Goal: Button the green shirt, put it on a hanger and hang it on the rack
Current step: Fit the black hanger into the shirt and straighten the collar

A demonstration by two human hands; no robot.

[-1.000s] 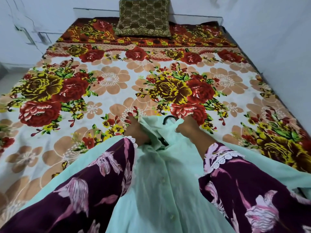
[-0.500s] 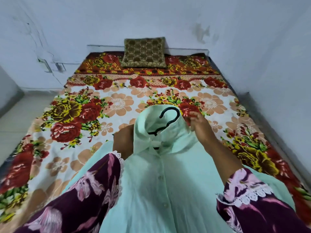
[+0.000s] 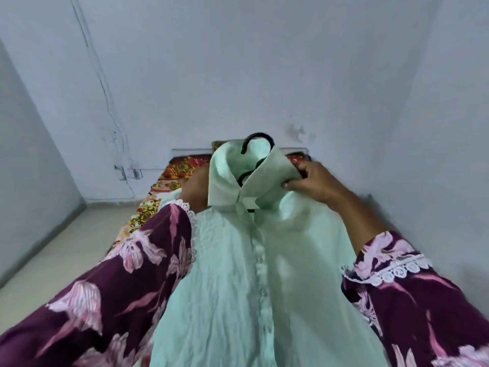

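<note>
The pale green shirt (image 3: 238, 282) hangs in front of me, buttoned down its front, held up off the bed. A black hanger (image 3: 258, 140) sits inside it, its hook poking up through the collar. My right hand (image 3: 313, 185) pinches the right collar point. My left hand (image 3: 197, 193) is behind the left side of the collar, mostly hidden by the cloth, gripping the shirt at the shoulder. No rack is in view.
The bed with its floral sheet (image 3: 182, 168) lies below and beyond the shirt, largely covered by it. Plain bluish walls (image 3: 264, 62) rise ahead and at the right. A bare floor strip (image 3: 53, 250) runs along the left, with a wall socket (image 3: 123, 172).
Both hands have lifted the shirt on its hanger up from the bed. My view has tilted upward, so the wall now fills the frame. My right hand has shifted onto the collar.
</note>
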